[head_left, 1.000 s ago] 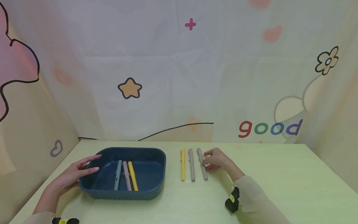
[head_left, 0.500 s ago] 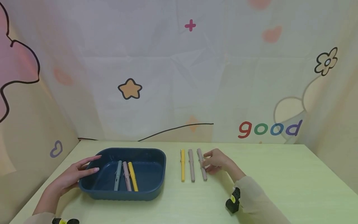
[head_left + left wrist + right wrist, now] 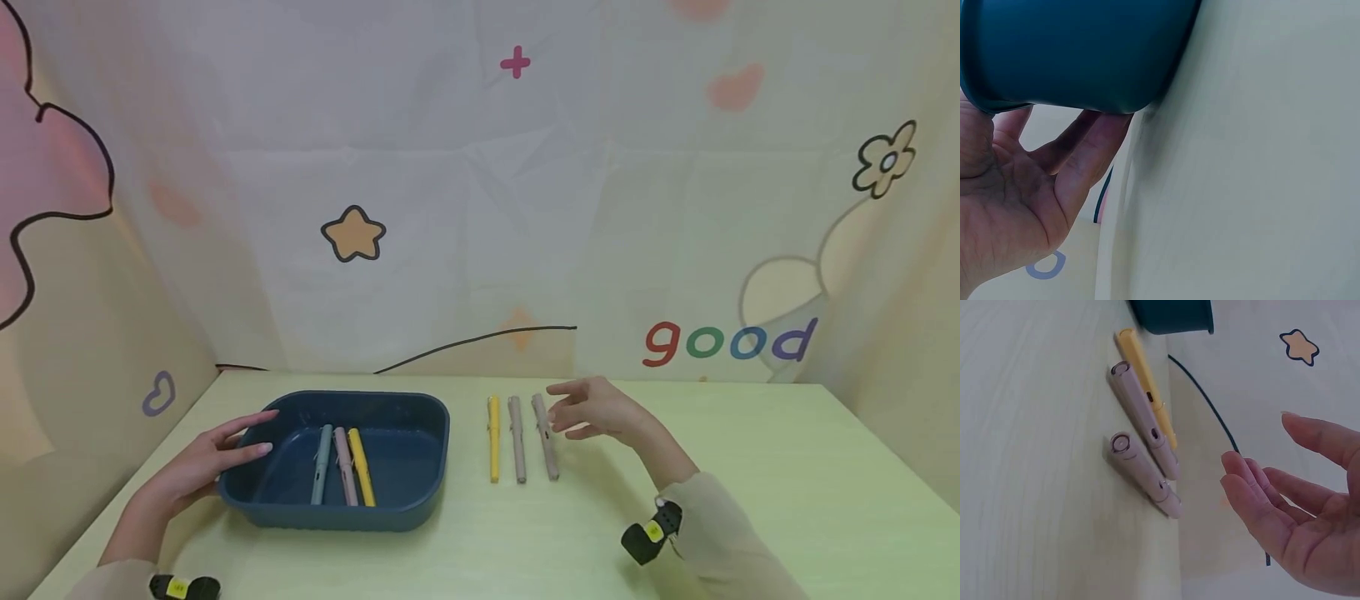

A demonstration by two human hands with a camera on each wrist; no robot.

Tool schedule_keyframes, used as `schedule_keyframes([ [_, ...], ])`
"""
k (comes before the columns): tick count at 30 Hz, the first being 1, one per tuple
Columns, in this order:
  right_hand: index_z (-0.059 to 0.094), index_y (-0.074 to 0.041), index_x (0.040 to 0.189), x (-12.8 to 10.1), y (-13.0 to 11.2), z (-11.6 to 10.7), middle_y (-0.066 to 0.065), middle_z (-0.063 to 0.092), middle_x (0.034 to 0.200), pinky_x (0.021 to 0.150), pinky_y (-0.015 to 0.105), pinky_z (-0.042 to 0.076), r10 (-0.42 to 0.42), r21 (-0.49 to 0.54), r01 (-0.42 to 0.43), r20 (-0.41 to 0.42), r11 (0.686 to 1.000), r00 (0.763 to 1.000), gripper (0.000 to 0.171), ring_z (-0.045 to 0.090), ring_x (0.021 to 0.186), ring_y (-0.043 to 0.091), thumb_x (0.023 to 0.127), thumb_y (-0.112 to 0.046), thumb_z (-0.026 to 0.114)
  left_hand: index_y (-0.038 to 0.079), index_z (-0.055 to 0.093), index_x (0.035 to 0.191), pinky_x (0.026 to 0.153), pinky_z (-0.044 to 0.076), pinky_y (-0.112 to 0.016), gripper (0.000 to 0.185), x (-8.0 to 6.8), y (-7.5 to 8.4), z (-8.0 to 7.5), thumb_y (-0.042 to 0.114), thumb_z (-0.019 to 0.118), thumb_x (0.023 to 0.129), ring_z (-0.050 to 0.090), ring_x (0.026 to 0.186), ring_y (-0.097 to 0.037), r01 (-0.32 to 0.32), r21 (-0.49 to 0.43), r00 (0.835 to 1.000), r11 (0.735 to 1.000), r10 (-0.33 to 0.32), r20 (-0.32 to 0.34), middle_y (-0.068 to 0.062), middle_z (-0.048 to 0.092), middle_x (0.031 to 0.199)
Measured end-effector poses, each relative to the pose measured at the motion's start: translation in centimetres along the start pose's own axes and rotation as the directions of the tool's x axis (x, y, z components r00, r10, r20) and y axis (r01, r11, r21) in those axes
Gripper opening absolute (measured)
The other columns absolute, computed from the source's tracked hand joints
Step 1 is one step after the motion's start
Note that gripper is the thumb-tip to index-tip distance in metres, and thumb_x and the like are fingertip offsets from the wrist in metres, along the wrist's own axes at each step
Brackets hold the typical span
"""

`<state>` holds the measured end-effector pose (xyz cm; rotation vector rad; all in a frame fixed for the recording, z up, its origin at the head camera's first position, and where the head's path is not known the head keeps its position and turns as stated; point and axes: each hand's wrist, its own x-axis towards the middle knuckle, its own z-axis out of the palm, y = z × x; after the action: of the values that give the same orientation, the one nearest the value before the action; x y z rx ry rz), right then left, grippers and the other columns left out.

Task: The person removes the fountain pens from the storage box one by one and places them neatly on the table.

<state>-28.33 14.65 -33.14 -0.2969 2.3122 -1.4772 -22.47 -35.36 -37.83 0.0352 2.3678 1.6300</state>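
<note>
My left hand [image 3: 197, 468] holds the dark blue plastic bin [image 3: 352, 518] at its left end, thumb and a finger over the rim. The left wrist view has other fingers against the outer wall of the bin [image 3: 1079, 56]. Inside lie a teal pen [image 3: 322, 467], a pink pen [image 3: 346, 468] and a yellow pen [image 3: 362, 467]. Right of it, on the table, a yellow pen [image 3: 493, 442] and two greyish-mauve pens [image 3: 517, 442] lie in a row. My right hand [image 3: 603, 410] hovers by the rightmost mauve pen [image 3: 547, 450], fingers loosely bent and apart from it in the right wrist view.
A pale green table [image 3: 750, 475] extends to the right of my right hand. A printed cloth backdrop [image 3: 450, 208] rises behind the table and along its sides. Each wrist wears a small black camera [image 3: 652, 533].
My right hand has come away from the rightmost mauve pen, rising and shifting slightly right. The pens keep their row, and the left hand stays on the bin.
</note>
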Motion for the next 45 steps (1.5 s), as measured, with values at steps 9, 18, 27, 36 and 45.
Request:
schedule_keyframes([
  [9, 0.046, 0.002, 0.130, -1.5, -2.3, 1.2, 0.016, 0.060, 0.110, 0.082, 0.036, 0.050, -0.102, -0.011, 0.102, 0.023, 0.995, 0.995, 0.050, 0.062, 0.093, 0.022, 0.084, -0.007, 0.064, 0.019, 0.030, 0.143, 0.083, 0.048, -0.046, 0.062, 0.1, 0.4, -0.1, 0.029, 0.059, 0.089, 0.030, 0.124, -0.048, -0.003, -0.011, 1.000, 1.000, 0.003, -0.002, -0.031, 0.009, 0.146],
  [18, 0.051, 0.000, 0.127, -1.0, -4.4, 3.5, 0.017, 0.061, 0.112, 0.084, 0.037, 0.048, -0.247, -0.043, 0.255, 0.137, 0.966, 0.959, 0.046, 0.060, 0.096, 0.020, 0.084, -0.012, 0.062, 0.019, 0.030, 0.143, 0.081, 0.049, -0.045, 0.061, -0.1, 0.5, -0.4, 0.028, 0.059, 0.089, 0.034, 0.122, -0.048, -0.016, 0.001, 1.000, 1.000, 0.016, -0.008, -0.033, 0.010, 0.145],
  [27, 0.055, -0.004, 0.125, -0.2, -6.8, 7.4, 0.012, 0.064, 0.109, 0.087, 0.034, 0.047, -0.279, -0.067, 0.296, 0.188, 0.953, 0.942, 0.044, 0.060, 0.099, 0.019, 0.083, -0.015, 0.065, 0.020, 0.032, 0.142, 0.081, 0.050, -0.044, 0.060, 0.0, 0.5, -0.2, 0.028, 0.059, 0.089, 0.043, 0.117, -0.040, -0.016, -0.026, 1.000, 1.000, 0.016, -0.002, -0.033, 0.012, 0.145],
  [36, 0.059, -0.005, 0.120, 2.0, -7.8, 11.5, 0.009, 0.066, 0.104, 0.079, 0.028, 0.050, -0.259, -0.036, 0.270, 0.195, 0.962, 0.946, 0.040, 0.062, 0.093, 0.015, 0.082, -0.012, 0.068, 0.021, 0.034, 0.141, 0.080, 0.050, -0.044, 0.059, 0.3, 0.5, 0.0, 0.028, 0.060, 0.088, 0.048, 0.112, -0.037, -0.022, -0.027, 1.000, 0.999, 0.022, -0.008, -0.034, 0.014, 0.143],
  [45, 0.057, -0.003, 0.121, 4.9, -7.7, 16.5, 0.015, 0.062, 0.109, 0.078, 0.032, 0.051, -0.191, -0.020, 0.197, 0.170, 0.980, 0.967, 0.042, 0.062, 0.088, 0.017, 0.081, -0.008, 0.068, 0.024, 0.037, 0.140, 0.078, 0.051, -0.043, 0.057, 0.0, -0.3, 0.2, 0.028, 0.060, 0.088, 0.052, 0.107, -0.030, -0.004, -0.054, 1.000, 0.999, 0.003, -0.007, -0.034, 0.013, 0.143],
])
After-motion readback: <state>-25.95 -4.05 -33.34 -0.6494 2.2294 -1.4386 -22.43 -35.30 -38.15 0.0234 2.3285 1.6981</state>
